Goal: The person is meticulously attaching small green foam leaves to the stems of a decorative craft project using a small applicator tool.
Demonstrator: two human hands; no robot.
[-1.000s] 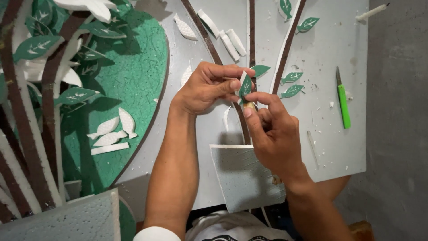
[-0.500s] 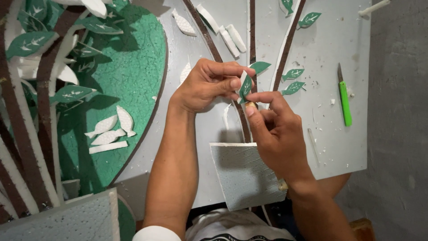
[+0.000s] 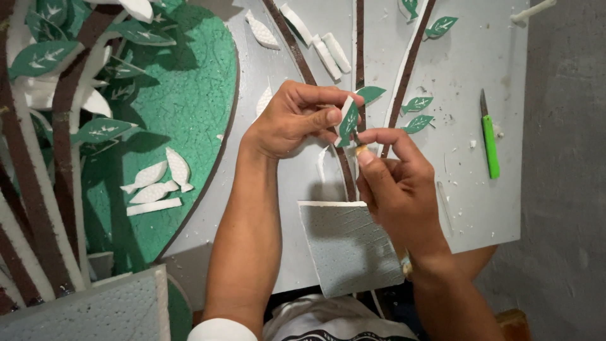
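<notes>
At the far left of the frame stands a green foam mound (image 3: 189, 113) with brown foam trunks (image 3: 63, 145) and green painted leaves; three white unpainted foam leaf cut-outs (image 3: 158, 186) lie on its lower part. Right of it, the pale grey foam board (image 3: 454, 208) on the desk carries thin brown branch strips (image 3: 360, 44) running toward the top edge. Near the centre, the left hand (image 3: 290, 120) has its grip clamped on a small foam leaf with a green face and white veins (image 3: 347, 121), thumb and forefinger pinching it upright above the board. Just right of it, the right hand (image 3: 394, 183) is closed around a thin tool whose tip touches the leaf's lower end. Below the hands a grey textured foam square (image 3: 344, 246) overhangs the board's near edge. Further right, two green leaves (image 3: 416, 113) sit by a branch, and a green-handled craft knife (image 3: 489, 142) lies near the right edge.
</notes>
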